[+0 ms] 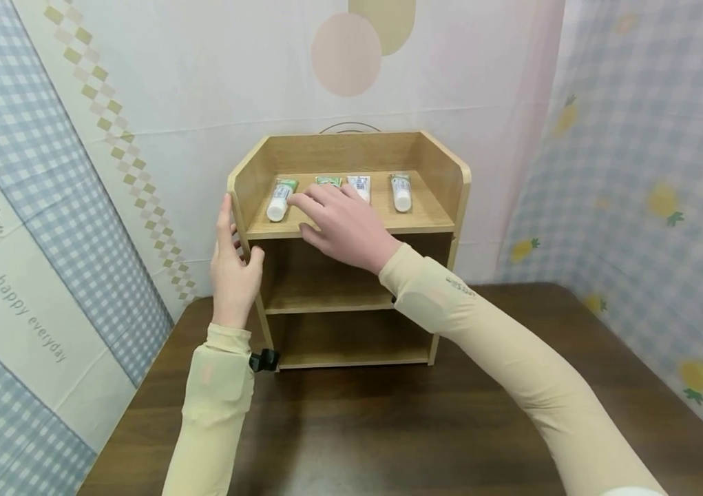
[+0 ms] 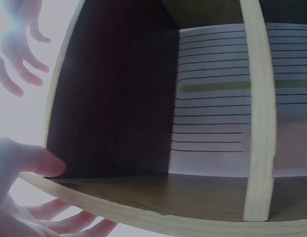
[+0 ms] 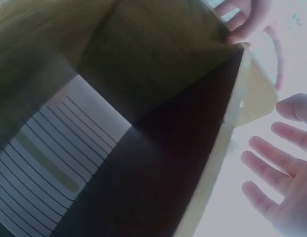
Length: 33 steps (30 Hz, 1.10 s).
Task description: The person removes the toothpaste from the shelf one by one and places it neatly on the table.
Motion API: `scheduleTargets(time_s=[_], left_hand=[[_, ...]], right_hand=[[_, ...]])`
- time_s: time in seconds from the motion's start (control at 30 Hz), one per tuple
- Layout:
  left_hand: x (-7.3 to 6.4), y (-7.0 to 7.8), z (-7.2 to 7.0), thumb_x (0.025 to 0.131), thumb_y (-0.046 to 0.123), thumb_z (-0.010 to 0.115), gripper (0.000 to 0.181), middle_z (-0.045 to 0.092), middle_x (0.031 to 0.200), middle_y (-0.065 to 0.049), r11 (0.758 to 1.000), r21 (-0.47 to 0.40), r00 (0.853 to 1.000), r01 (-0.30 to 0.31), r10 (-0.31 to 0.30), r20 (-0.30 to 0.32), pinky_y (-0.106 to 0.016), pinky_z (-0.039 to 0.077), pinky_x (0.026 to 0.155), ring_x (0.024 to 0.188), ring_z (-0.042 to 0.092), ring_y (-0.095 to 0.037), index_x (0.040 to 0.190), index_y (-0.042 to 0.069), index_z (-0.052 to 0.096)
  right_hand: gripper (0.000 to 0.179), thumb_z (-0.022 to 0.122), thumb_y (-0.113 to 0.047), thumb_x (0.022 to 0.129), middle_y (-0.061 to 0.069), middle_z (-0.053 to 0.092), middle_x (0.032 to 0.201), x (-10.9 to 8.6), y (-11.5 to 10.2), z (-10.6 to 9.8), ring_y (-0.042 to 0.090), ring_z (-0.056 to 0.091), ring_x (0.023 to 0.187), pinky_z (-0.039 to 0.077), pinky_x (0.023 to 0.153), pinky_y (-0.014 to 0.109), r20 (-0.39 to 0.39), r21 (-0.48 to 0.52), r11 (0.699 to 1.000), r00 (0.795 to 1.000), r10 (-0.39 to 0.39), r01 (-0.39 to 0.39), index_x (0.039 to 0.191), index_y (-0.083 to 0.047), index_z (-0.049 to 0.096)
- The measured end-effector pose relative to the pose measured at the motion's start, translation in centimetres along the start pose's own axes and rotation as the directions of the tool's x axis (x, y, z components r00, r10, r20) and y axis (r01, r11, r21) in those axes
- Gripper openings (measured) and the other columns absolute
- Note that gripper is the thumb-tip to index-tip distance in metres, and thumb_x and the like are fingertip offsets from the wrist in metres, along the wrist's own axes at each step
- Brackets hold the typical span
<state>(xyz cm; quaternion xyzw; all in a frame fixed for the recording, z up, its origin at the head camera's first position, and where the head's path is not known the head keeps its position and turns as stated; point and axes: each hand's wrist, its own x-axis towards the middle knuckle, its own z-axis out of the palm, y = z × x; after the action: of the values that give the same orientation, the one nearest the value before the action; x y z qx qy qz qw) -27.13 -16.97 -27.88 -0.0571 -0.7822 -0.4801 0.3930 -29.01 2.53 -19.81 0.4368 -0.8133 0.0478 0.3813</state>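
Several small tubes lie in a row on the top board of a wooden shelf (image 1: pixel 388 222). At the left is a white-capped green and white tube (image 1: pixel 281 200); a similar capped tube (image 1: pixel 401 193) lies at the right. Between them, a green-ended tube (image 1: pixel 328 180) and a white and blue tube (image 1: pixel 359 184) are partly hidden by my right hand (image 1: pixel 350 226). That hand hovers over the board's front edge, palm down, fingers loosely bent and holding nothing. My left hand (image 1: pixel 235 279) rests along the shelf's left side panel, fingers extended outside it and thumb at its front edge.
Below the top board, the shelf has a middle board (image 1: pixel 332 303) and a bottom board (image 1: pixel 351 359). It stands on a dark wooden table (image 1: pixel 351 427). Patterned cloth (image 1: pixel 202 69) hangs behind and at both sides.
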Motion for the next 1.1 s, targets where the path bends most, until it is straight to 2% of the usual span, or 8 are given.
scheduleTargets(time_s=[0.07,0.13,0.33,0.47,0.67,0.8,0.97,1.1], left_hand=[[0.1,-0.2,0.4,0.084,0.0,0.05,0.086,0.044,0.148,-0.013,1.0,0.003,0.999,-0.021,0.021,-0.028,-0.045,0.047,0.089,0.123,0.054,-0.029,0.151,0.046,0.021],[0.1,-0.4,0.7,0.084,-0.001,0.05,0.086,0.046,0.147,-0.012,0.999,0.016,0.998,-0.036,0.037,-0.056,-0.044,0.047,0.088,0.123,0.054,-0.028,0.151,0.044,0.022],[0.3,-0.8,0.9,0.083,-0.005,0.047,0.085,0.056,0.128,-0.021,0.996,0.048,0.993,-0.069,0.074,-0.096,-0.037,0.039,0.068,0.102,0.06,-0.03,0.151,0.039,0.024],[0.4,-0.8,0.5,0.083,-0.005,0.047,0.084,0.056,0.124,-0.023,0.995,0.05,0.993,-0.087,0.091,-0.078,-0.034,0.039,0.067,0.099,0.062,-0.032,0.151,0.037,0.023],[0.5,-0.8,0.3,0.084,-0.004,0.047,0.084,0.058,0.122,-0.022,0.995,0.055,0.995,-0.086,0.088,-0.041,-0.029,0.039,0.065,0.098,0.065,-0.033,0.151,0.038,0.022],[0.5,-0.8,0.1,0.082,-0.005,0.047,0.084,0.06,0.119,-0.023,0.993,0.075,0.995,-0.095,0.097,-0.03,-0.031,0.039,0.064,0.095,0.065,-0.034,0.151,0.038,0.022],[0.5,-0.6,0.0,0.081,-0.006,0.046,0.084,0.062,0.115,-0.025,0.989,0.113,0.994,-0.1,0.104,-0.03,-0.037,0.039,0.063,0.091,0.063,-0.034,0.15,0.036,0.022],[0.5,-0.5,-0.1,0.081,-0.005,0.048,0.084,0.062,0.115,-0.025,0.989,0.119,0.995,-0.087,0.092,-0.032,-0.039,0.042,0.066,0.091,0.064,-0.035,0.149,0.037,0.022]], right_hand=[[0.035,0.056,-0.021,0.094,0.005,0.064,0.118,0.6,0.2,0.3,0.023,0.062,0.105,0.045,0.092,0.045,0.036,-0.002,1.0,0.999,0.02,-0.02,0.128,-0.013,0.058],[0.035,0.054,-0.022,0.094,0.005,0.063,0.119,1.1,0.3,0.6,0.022,0.062,0.104,0.044,0.09,0.042,0.062,-0.002,0.999,0.997,0.04,-0.04,0.129,-0.014,0.057],[0.034,0.053,-0.023,0.095,0.002,0.067,0.11,2.5,0.1,1.4,0.018,0.065,0.096,0.042,0.087,0.038,0.085,0.003,0.997,0.994,0.074,-0.075,0.127,-0.015,0.059],[0.031,0.05,-0.027,0.096,-0.001,0.069,0.104,3.6,-0.3,2.0,0.018,0.065,0.091,0.041,0.085,0.036,0.12,-0.019,0.996,0.989,0.09,-0.088,0.124,-0.016,0.059],[0.033,0.046,-0.037,0.098,-0.002,0.068,0.1,4.6,-0.7,2.8,0.018,0.062,0.093,0.04,0.088,0.037,0.205,-0.084,0.986,0.966,0.159,-0.145,0.124,-0.019,0.058],[0.036,0.046,-0.042,0.097,-0.001,0.068,0.101,4.7,-1.0,3.4,0.02,0.062,0.097,0.039,0.09,0.038,0.204,-0.143,0.973,0.957,0.207,-0.18,0.123,-0.019,0.057],[0.042,0.045,-0.048,0.097,0.0,0.07,0.098,4.8,-1.2,4.1,0.021,0.063,0.095,0.04,0.087,0.038,0.179,-0.204,0.961,0.958,0.225,-0.187,0.125,-0.018,0.055],[0.042,0.041,-0.048,0.099,0.001,0.071,0.102,5.0,-1.5,4.4,0.021,0.062,0.095,0.039,0.089,0.037,0.205,-0.227,0.951,0.944,0.258,-0.21,0.13,-0.024,0.054]])
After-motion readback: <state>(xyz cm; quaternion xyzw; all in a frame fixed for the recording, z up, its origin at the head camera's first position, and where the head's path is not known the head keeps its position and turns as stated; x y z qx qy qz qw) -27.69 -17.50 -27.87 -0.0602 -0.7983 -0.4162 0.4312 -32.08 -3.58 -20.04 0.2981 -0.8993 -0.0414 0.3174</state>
